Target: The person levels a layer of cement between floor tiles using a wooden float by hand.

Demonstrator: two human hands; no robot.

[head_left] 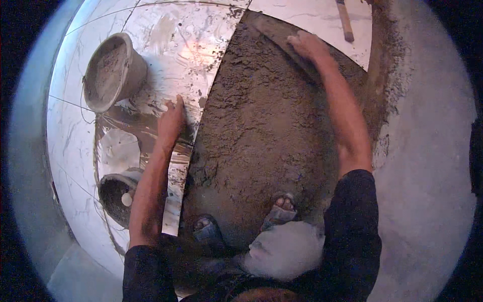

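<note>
My right hand (308, 46) is closed over a long, flat screed board (271, 31) caked with mortar. The board slants across the far end of the wet, brown mortar bed (251, 116), close to the edge of the far tile. My left hand (172, 120) rests on the smeared white tiles (206, 30) left of the bed, with its fingers stretched out and nothing seen in them. Part of the board lies hidden beneath my right hand and forearm.
A large bucket (132, 75) of grey-brown material stands on the tiles at the left. Nearer sits a smaller dark bucket (114, 201) holding a pale, round-ended thing, beside a whitish sheet (119, 150). A wooden handle (345, 22) lies on the far tile. Grey floor (427, 151) borders the right.
</note>
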